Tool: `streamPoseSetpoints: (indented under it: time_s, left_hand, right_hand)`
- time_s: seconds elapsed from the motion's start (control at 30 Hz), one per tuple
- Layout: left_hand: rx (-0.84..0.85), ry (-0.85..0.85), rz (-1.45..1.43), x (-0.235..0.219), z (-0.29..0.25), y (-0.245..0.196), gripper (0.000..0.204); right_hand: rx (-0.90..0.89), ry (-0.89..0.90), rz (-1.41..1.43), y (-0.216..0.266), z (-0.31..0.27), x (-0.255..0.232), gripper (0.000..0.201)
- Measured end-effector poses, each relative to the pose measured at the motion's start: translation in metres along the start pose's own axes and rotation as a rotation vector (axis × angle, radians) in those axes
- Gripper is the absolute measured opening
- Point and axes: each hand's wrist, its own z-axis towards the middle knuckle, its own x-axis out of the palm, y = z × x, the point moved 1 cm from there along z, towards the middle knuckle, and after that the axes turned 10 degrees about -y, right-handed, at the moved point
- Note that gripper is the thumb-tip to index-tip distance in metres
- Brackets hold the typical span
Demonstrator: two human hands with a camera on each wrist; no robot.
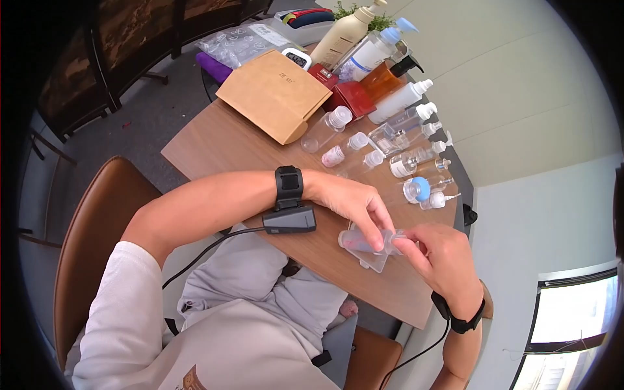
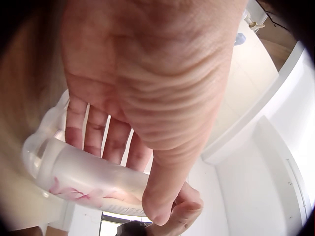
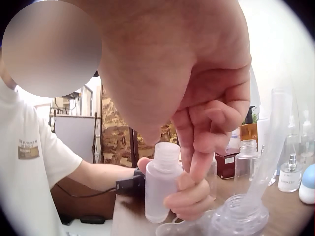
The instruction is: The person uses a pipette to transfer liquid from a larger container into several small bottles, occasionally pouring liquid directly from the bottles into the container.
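A frosted bottle (image 2: 88, 179) with pink print lies across my left fingers in the left wrist view. My left hand (image 1: 354, 205) grips its body, thumb on one side and fingers behind. Its threaded neck (image 3: 167, 153) shows uncapped in the right wrist view. My right hand (image 1: 445, 257) has curled fingers, with thumb and fingertips pinching at the bottle's mouth; whether a small part lies between them is hidden. Below the bottle, a clear flat piece (image 1: 376, 261) rests on the table.
Clear bottles (image 1: 320, 133) and pump bottles (image 1: 398, 103) crowd the table's far right side. A brown paper packet (image 1: 273, 94), a red box (image 1: 351, 99) and a white timer (image 1: 296, 58) stand behind. Close to the right wrist camera is a clear round container (image 3: 239, 219). A cable (image 1: 195, 260) hangs from my left wrist.
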Motion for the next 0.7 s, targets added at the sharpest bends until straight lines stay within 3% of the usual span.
streamPoseSetpoints:
  time_s: [0.13, 0.23, 0.33, 0.4, 0.6, 0.7]
  left_hand:
    - [0.030, -0.004, -0.043, 0.000, 0.001, 0.002, 0.042]
    - [0.034, 0.007, -0.020, 0.000, 0.000, 0.003, 0.044]
    - [0.031, -0.004, -0.009, 0.001, 0.001, 0.002, 0.045]
    - [0.032, 0.015, 0.012, 0.002, 0.000, 0.000, 0.046]
    - [0.029, 0.012, 0.025, 0.002, 0.000, -0.002, 0.042]
    - [0.062, 0.032, 0.011, 0.002, 0.001, 0.003, 0.041]
  right_hand:
    - [-0.015, -0.085, 0.086, 0.012, 0.004, -0.012, 0.024]
    - [-0.015, -0.032, 0.134, 0.013, 0.002, -0.015, 0.029]
    - [-0.029, 0.022, 0.055, 0.004, -0.002, -0.010, 0.032]
    - [-0.057, 0.148, -0.113, 0.001, 0.000, -0.009, 0.033]
    - [0.010, 0.055, 0.053, 0.014, 0.006, -0.012, 0.029]
    - [-0.033, 0.143, -0.064, 0.009, 0.004, -0.011, 0.029]
